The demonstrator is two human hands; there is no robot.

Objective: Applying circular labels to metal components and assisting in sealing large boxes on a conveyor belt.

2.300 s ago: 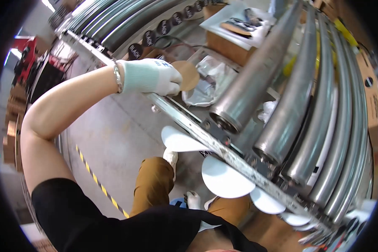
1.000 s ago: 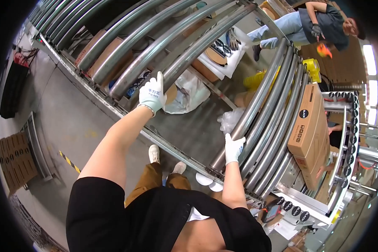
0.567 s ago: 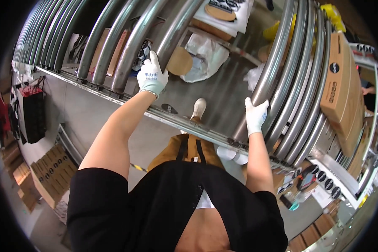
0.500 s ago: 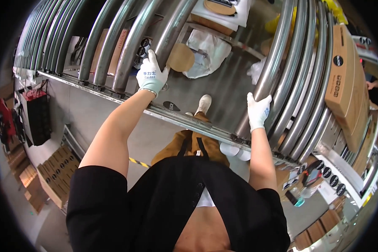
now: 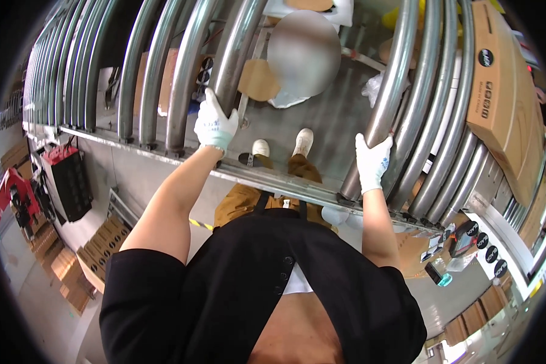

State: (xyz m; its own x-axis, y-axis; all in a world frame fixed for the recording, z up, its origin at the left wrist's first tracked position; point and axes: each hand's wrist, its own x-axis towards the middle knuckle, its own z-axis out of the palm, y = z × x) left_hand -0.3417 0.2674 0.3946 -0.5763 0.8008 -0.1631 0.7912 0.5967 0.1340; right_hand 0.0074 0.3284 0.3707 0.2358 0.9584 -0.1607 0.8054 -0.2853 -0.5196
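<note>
My left hand, in a white knitted glove, is closed on the lower end of a steel conveyor roller, its thumb on the roller's right side. Across a wide gap, my right hand, gloved alike, grips the near end of another steel roller, with the thumb to the left and the fingers over the right side. The undersides of both grips are hidden. Through the gap my two pale shoes show on the grey floor, beyond the conveyor's near metal rail.
A long brown carton lies on the rollers at the right. Beneath the gap are a round tan cardboard piece and a blurred round patch. Brown cartons stand at the lower left, near a black-and-red box.
My left shoe has come forward into the gap beside the right one. The view has shifted slightly. Both hands keep their hold on the rollers.
</note>
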